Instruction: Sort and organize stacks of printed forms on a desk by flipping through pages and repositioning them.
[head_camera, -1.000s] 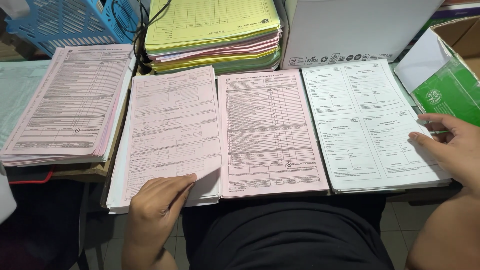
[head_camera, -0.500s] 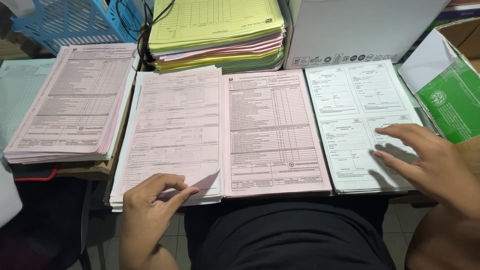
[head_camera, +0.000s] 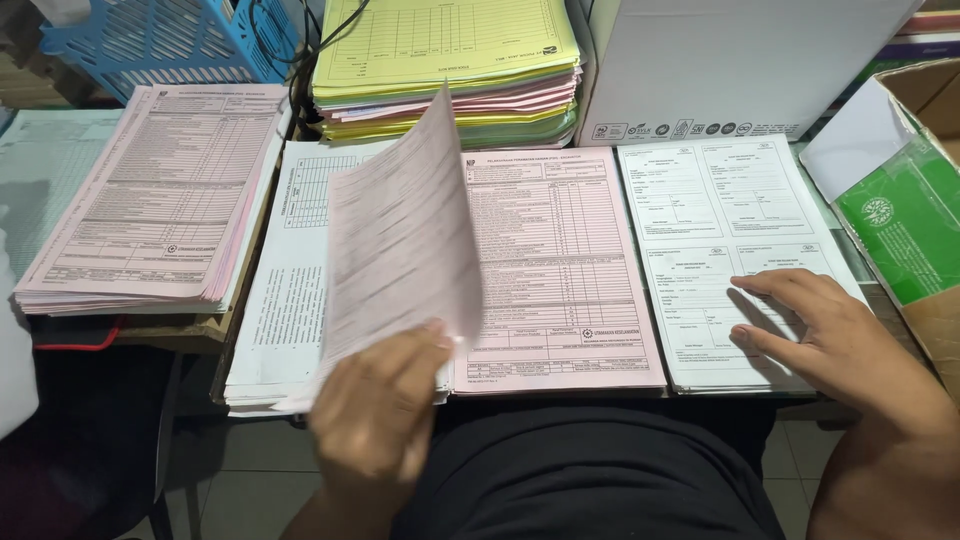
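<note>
The left hand (head_camera: 375, 415), fingers pinching the thin pink printed form sheet (head_camera: 405, 225) lifted over the desk's front edge, could crease it, while the right hand (head_camera: 825, 335), fingers spread flat, presses the white form stack (head_camera: 700, 200).

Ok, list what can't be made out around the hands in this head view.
- Lifted pink sheet: motion-blurred, print unreadable.
- Left hand: blurred; fingers' grip unclear.
- White stack: partly hidden behind the lifted sheet.
- Right hand: covers the white forms at their lower right corner.
- Green box: cut by the right edge.
</note>
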